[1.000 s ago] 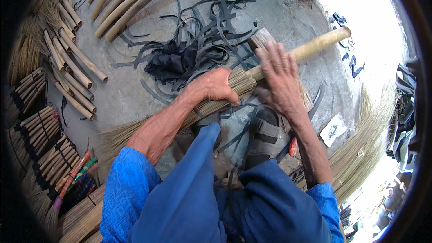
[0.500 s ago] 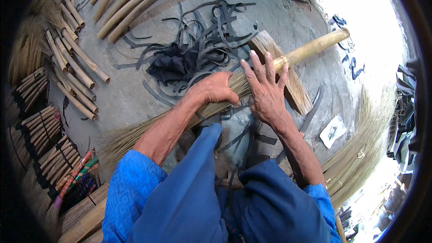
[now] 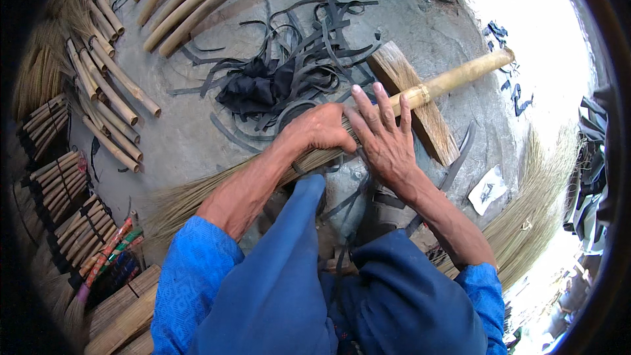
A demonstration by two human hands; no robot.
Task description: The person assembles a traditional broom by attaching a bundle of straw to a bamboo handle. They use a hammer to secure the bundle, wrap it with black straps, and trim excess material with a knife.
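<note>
Left hand: the left hand [image 3: 320,129] is curled tight around the broom [image 3: 276,171], where the straw meets the stick.
Right hand: the right hand [image 3: 381,138] lies flat on the broom just right of the left hand, fingers spread wide, holding nothing.
Broom: it lies across the person's lap, straw end to the left, bamboo handle [image 3: 460,77] pointing far right.
Plank: a wooden plank [image 3: 420,115] lies under the handle.
Black strips: a pile of black strips [image 3: 289,72] sits on the floor, just beyond the hands.
Bamboo sticks: cut bamboo sticks [image 3: 105,98] lie far left.
</note>
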